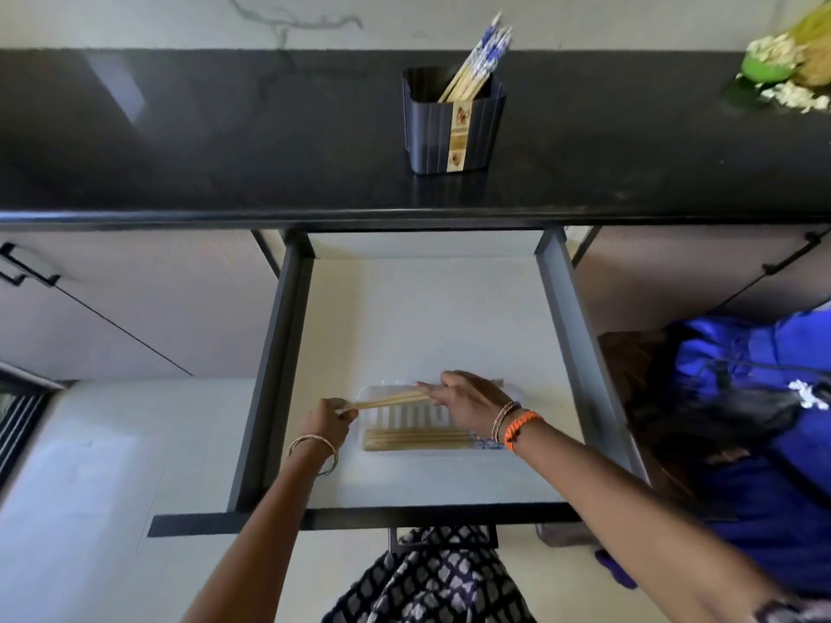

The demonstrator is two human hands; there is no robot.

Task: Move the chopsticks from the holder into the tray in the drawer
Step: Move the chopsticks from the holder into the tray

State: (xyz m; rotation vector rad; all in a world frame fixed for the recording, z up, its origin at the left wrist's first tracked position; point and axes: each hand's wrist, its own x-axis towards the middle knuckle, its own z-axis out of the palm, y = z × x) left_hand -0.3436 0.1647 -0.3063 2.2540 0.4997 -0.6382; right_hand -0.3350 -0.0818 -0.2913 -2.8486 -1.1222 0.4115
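I log: left hand [329,415] and right hand [467,400], fingers pinching the held chopsticks [389,401] at either end, long axis left-right above the tray [503,391], frame centre.

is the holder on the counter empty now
No, the holder still has several chopsticks with blue-patterned tops standing in it, leaning to the right.

The holder [453,123] stands on the counter [202,141], behind the open drawer [288,353]; the tray [431,418] lies inside it.
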